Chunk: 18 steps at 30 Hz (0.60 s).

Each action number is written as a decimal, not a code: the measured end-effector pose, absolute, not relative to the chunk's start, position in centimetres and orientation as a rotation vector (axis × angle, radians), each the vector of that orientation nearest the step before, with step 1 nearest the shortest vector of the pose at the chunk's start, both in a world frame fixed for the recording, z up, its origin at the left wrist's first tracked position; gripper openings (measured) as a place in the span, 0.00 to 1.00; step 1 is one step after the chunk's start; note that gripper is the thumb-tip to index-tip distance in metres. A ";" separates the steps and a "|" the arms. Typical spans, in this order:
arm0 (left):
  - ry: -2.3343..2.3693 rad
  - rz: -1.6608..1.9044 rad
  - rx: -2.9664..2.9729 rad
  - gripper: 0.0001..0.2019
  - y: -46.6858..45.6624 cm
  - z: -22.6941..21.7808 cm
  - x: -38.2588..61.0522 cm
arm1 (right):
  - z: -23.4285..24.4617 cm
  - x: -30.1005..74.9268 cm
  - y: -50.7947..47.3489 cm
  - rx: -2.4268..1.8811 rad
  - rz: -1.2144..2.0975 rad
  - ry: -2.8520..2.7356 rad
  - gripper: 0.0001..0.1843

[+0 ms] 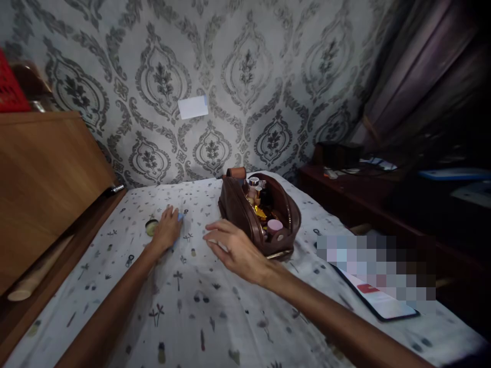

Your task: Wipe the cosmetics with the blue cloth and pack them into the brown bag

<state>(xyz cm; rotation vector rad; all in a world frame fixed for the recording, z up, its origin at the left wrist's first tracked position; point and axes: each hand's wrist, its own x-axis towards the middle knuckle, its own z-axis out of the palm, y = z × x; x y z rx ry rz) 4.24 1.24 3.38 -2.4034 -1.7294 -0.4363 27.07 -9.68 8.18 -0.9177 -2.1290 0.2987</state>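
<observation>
My left hand (168,228) rests low over the patterned sheet, its fingers curled down on a small light-blue item (180,216) that is mostly hidden under them. Touching or just beside that hand's left edge is a small round jar (152,227) with yellowish-green contents or sides and a dark rim. My right hand (235,249) is held palm-inward above the sheet, fingers apart, nothing in it. Right behind it stands a brown leather toiletry bag (240,207), unzipped, with several small bottles, a gold packet (260,212) and a pink-lidded container (274,226) inside.
A phone (399,308) lies on the sheet (215,327) at the right, partly pixelated. On the left is a wooden cabinet (49,189) with a red basket (11,84) on top. A dark red ledge (360,199) runs along the right, and a patterned wall (245,128) closes the back.
</observation>
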 end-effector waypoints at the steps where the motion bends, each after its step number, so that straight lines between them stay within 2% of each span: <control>1: -1.731 -0.428 -2.430 0.19 1.2 3.6 3.9 | 7.2 26.4 -9.6 -0.946 0.369 -2.091 0.09; 4: -1.721 -0.464 -2.451 0.16 0.1 4.5 3.0 | 4.4 24.7 -8.9 -1.120 0.598 -1.977 0.10; 7: -1.739 -0.665 -2.450 0.16 -1.2 5.0 2.3 | 2.3 23.1 -8.2 -1.293 0.746 -1.894 0.13; 10: -1.710 -0.830 -2.578 0.17 -2.3 4.0 2.4 | 1.2 21.4 -8.1 -1.354 0.769 -1.874 0.17; 13: -1.675 -0.808 -2.727 0.18 -3.8 2.4 3.0 | 1.0 19.9 -8.6 -1.362 0.759 -1.920 0.20; 18: -1.738 -1.054 -2.890 0.18 -5.9 2.4 3.8 | 0.4 18.8 -9.4 -1.346 0.763 -1.920 0.17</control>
